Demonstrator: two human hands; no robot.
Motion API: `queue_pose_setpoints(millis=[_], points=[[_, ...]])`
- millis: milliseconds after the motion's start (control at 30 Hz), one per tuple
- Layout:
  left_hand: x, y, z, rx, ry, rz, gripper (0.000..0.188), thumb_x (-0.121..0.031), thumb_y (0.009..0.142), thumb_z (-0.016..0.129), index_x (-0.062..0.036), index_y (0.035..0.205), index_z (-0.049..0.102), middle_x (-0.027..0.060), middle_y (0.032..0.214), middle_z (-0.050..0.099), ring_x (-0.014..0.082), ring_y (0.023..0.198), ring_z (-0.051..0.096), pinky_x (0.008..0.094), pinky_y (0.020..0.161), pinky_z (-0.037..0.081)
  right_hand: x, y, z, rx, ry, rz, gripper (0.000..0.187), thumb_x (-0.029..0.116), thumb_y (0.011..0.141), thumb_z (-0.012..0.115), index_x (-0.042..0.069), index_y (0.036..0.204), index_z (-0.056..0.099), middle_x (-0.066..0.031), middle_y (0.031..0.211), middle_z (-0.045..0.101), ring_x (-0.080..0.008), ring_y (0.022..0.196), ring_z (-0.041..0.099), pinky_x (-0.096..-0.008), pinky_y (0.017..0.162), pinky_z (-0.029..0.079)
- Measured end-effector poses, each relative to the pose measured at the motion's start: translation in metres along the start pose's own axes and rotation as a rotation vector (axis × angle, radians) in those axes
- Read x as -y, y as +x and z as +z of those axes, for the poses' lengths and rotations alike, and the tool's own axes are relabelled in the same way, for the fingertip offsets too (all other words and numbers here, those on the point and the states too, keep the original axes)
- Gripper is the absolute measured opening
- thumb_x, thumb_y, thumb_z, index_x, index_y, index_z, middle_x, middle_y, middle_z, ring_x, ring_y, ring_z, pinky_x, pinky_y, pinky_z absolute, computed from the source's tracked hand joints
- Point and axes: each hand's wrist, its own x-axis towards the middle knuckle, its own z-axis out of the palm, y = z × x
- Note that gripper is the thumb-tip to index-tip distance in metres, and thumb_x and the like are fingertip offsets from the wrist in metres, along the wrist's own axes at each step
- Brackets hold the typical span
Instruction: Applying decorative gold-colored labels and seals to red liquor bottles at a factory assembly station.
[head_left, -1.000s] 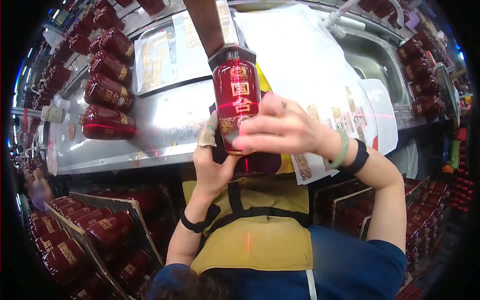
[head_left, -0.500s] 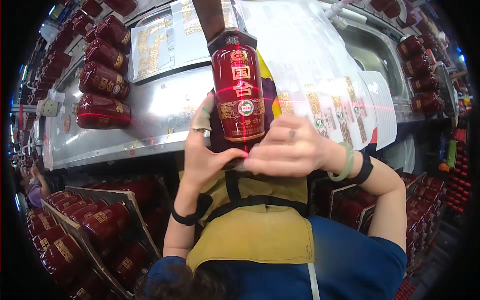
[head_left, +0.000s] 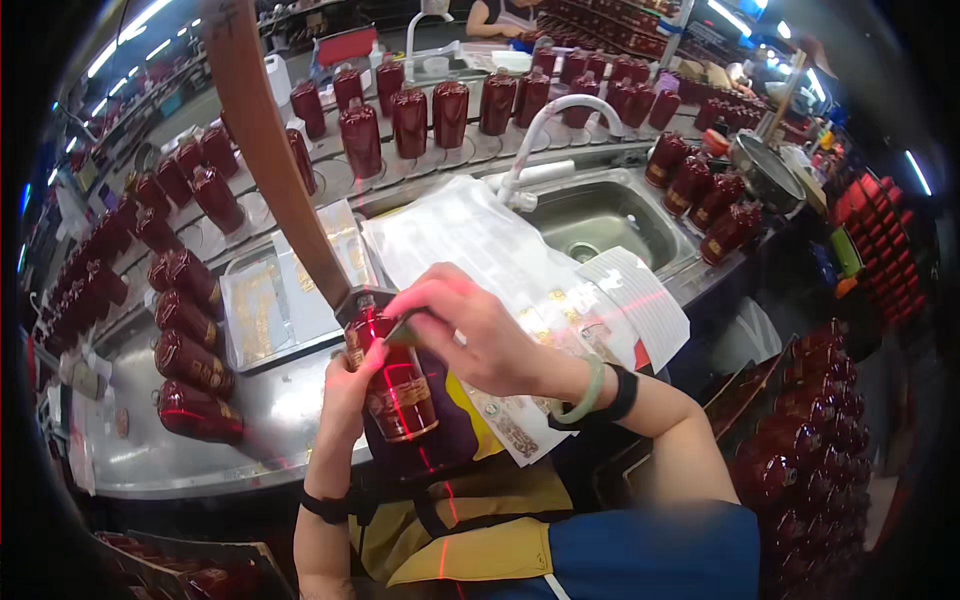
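A glossy dark red bottle (head_left: 404, 408) with gold decoration lies in front of me on a dark cloth (head_left: 450, 425), its neck against a dark bracket (head_left: 352, 300) at the foot of a brown wooden bar. My left hand (head_left: 345, 395) is closed on the bottle's left side, its thumb pressing near the shoulder. Over the upper right of the bottle, my right hand (head_left: 465, 325) has its fingers curled and pinched. A thin dark edge shows at those fingertips; what it is I cannot make out. Red laser lines cross the bottle and my fingers.
Several red bottles (head_left: 190, 360) lie at the left, beside a metal tray (head_left: 235, 335) of gold decals. White sheets (head_left: 440, 235) and a stack of paper (head_left: 640, 300) lie right of the bottle, before a sink (head_left: 620, 225). The wooden bar (head_left: 265, 150) slants overhead. Bottles (head_left: 410, 125) line a conveyor.
The view has swung up, showing the conveyor and sink. My left hand has gone from open beside the bottle to gripping it; my right hand has moved from its base to its upper part.
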Motion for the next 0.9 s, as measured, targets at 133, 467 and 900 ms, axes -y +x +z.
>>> queue_pose_setpoints(millis=[133,467,900], points=[[-0.001,-0.019,0.006,0.132,-0.320,-0.096,0.052,-0.028,0.094,0.076,0.0064,0.130,0.061,0.0148,0.115,0.073,0.0227,0.101,0.073,0.0388,0.090,0.060,-0.002,0.011,0.006,-0.010,-0.038,0.061,0.031,0.023,0.093,0.076,0.006,0.114,0.062,-0.0126,0.099,0.062,-0.0282,0.086,0.064,-0.0372,0.078,0.051],[-0.037,-0.062,0.057,0.161,0.122,0.351,0.082,-0.011,0.068,0.090,0.0031,0.139,0.051,0.0133,0.124,0.067,0.0228,0.111,0.068,0.0387,0.102,0.053,0.009,0.001,-0.051,0.274,-0.141,0.219,0.024,0.030,0.097,0.070,0.006,0.100,0.067,-0.0150,0.096,0.063,-0.0378,0.091,0.064,-0.0459,0.078,0.050],[-0.016,-0.032,0.068,0.090,0.412,0.648,0.070,-0.011,0.092,0.071,0.0067,0.152,0.040,0.0200,0.153,0.048,0.0316,0.146,0.043,0.0436,0.125,0.027,-0.025,-0.079,-0.302,-0.005,-1.063,0.757,0.030,0.039,0.098,0.064,0.013,0.106,0.078,-0.0151,0.112,0.070,-0.0384,0.105,0.068,-0.0500,0.091,0.054]])
